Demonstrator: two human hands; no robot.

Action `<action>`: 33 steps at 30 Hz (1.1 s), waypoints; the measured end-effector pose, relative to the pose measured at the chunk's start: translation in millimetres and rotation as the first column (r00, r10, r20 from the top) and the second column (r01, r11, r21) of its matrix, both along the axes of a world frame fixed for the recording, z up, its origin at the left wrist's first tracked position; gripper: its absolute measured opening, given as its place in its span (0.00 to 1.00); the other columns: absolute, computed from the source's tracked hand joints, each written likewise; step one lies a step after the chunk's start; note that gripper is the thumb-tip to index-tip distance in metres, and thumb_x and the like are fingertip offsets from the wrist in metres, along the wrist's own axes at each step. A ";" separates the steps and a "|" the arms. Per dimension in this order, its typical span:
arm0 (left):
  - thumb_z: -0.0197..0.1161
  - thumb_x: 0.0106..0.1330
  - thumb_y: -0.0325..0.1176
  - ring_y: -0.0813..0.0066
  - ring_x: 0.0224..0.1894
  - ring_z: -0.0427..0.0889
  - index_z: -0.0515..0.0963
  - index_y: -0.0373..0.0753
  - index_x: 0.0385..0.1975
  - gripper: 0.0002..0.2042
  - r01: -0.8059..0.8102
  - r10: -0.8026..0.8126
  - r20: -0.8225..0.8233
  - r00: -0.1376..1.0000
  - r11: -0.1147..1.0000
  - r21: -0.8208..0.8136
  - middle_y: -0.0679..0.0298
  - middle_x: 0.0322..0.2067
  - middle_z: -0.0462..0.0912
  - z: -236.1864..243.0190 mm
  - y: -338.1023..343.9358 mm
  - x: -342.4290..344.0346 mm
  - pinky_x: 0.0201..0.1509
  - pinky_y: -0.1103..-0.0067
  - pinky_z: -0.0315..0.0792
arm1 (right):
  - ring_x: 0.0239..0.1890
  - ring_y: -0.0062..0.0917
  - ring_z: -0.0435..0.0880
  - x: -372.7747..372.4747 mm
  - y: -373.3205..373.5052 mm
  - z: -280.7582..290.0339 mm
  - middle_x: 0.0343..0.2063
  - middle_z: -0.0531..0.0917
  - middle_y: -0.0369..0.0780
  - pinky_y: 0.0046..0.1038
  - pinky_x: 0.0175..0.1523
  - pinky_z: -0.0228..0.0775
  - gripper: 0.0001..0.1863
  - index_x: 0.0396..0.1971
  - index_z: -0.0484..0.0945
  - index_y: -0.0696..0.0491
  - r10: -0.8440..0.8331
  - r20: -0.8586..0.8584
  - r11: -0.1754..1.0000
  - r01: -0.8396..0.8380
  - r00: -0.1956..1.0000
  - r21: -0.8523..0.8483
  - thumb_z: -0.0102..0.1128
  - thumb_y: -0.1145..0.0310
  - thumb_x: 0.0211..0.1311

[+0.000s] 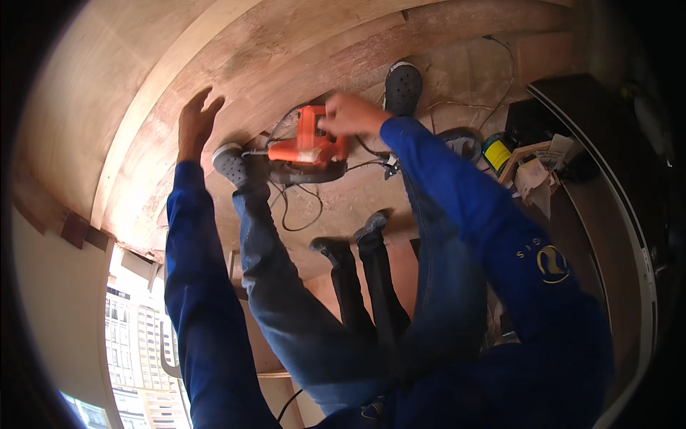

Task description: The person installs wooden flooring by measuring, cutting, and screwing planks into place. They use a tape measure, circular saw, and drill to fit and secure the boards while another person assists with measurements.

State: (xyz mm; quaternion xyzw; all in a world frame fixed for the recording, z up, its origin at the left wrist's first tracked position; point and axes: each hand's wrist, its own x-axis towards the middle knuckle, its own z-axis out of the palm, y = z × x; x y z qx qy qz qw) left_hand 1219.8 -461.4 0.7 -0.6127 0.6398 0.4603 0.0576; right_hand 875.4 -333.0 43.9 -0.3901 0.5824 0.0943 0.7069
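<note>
Hands first, head view: left hand (195,121) lies flat and open on the plywood sheet (214,64), fingers spread, holding nothing. Right hand (351,114) is closed around the top handle of the orange power saw (309,151), which sits on the wood between the two grey clog shoes (232,164). Other shoe (402,86) is planted farther up the sheet. Both sleeves are blue, legs in blue jeans. Black power cord (300,211) loops loosely on the wood right below the saw, close to the near foot. A second person's dark legs and shoes (357,243) stand just behind. Right side: yellow-green can (496,151) and a box of papers (536,171) on the floor, well apart from the saw.

Risks, as I judge them: cord loop is near the blade path and could get cut or snag a foot. Near shoe is just beside the saw body, so a kick or slip could reach it. Blade itself is hidden, can't tell its position.
</note>
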 end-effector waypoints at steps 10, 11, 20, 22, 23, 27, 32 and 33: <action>0.63 0.70 0.42 0.64 0.51 0.84 0.81 0.35 0.52 0.18 -0.367 0.351 0.121 0.929 0.819 0.442 0.52 0.46 0.86 304.0 134.5 75.8 0.56 0.71 0.74 | 0.51 0.41 0.76 143.3 98.1 39.0 0.46 0.77 0.47 0.46 0.59 0.65 0.27 0.47 0.73 0.53 -0.468 -0.495 0.875 0.308 0.732 -0.372 0.74 0.64 0.46; 0.64 0.70 0.42 0.65 0.50 0.85 0.82 0.36 0.51 0.18 -0.407 0.407 0.101 0.908 0.795 0.451 0.53 0.45 0.86 320.8 142.1 64.4 0.55 0.71 0.74 | 0.52 0.38 0.76 151.1 104.8 36.3 0.46 0.76 0.46 0.45 0.61 0.64 0.28 0.48 0.73 0.52 -0.648 -0.473 0.759 0.560 0.597 -0.334 0.75 0.62 0.47; 0.61 0.67 0.38 0.49 0.43 0.83 0.81 0.38 0.45 0.13 0.218 -0.226 0.097 0.969 0.972 0.088 0.51 0.40 0.85 312.2 141.3 70.2 0.50 0.61 0.75 | 0.47 0.32 0.78 215.0 110.5 -44.9 0.45 0.77 0.41 0.41 0.56 0.70 0.29 0.54 0.70 0.46 -0.761 -0.013 -0.648 0.761 -0.649 -0.041 0.70 0.48 0.58; 0.61 0.67 0.39 0.49 0.43 0.84 0.81 0.39 0.46 0.13 0.169 -0.187 0.098 0.977 0.972 0.165 0.51 0.40 0.85 313.7 142.7 86.4 0.49 0.61 0.75 | 0.37 0.30 0.79 220.4 109.8 -55.4 0.34 0.77 0.38 0.36 0.46 0.73 0.23 0.52 0.70 0.46 -0.677 -0.035 -0.733 0.677 -0.735 -0.062 0.66 0.54 0.63; 0.61 0.67 0.39 0.49 0.43 0.84 0.81 0.39 0.46 0.13 0.123 -0.162 0.147 0.976 0.961 0.248 0.50 0.40 0.85 312.2 143.0 92.1 0.48 0.61 0.76 | 0.34 0.29 0.78 220.2 110.5 -54.1 0.31 0.75 0.37 0.35 0.42 0.73 0.21 0.52 0.70 0.46 -0.684 0.071 -0.728 0.685 -0.726 -0.004 0.65 0.56 0.64; 0.61 0.67 0.40 0.47 0.41 0.83 0.80 0.40 0.43 0.12 0.276 -0.296 0.109 0.949 0.946 0.168 0.52 0.37 0.85 309.9 159.0 95.7 0.44 0.57 0.74 | 0.24 0.25 0.73 198.7 138.1 8.3 0.23 0.70 0.34 0.34 0.32 0.71 0.14 0.49 0.70 0.47 -0.660 0.186 -0.741 0.672 -0.728 -0.001 0.60 0.62 0.68; 0.59 0.68 0.38 0.47 0.42 0.82 0.78 0.39 0.44 0.11 0.487 -0.489 0.040 0.871 0.872 0.042 0.50 0.42 0.83 319.7 178.4 85.8 0.45 0.56 0.74 | 0.19 0.21 0.68 159.3 139.5 151.7 0.18 0.68 0.32 0.31 0.29 0.68 0.09 0.43 0.73 0.48 -0.649 0.224 -0.729 0.679 -0.727 0.091 0.58 0.62 0.69; 0.59 0.68 0.38 0.47 0.43 0.82 0.78 0.39 0.45 0.12 0.491 -0.491 0.009 0.871 0.871 -0.009 0.49 0.43 0.83 325.5 180.2 91.7 0.46 0.56 0.74 | 0.19 0.21 0.68 159.2 140.1 185.9 0.18 0.68 0.32 0.31 0.29 0.68 0.09 0.43 0.74 0.49 -0.651 0.195 -0.728 0.677 -0.733 0.114 0.58 0.62 0.69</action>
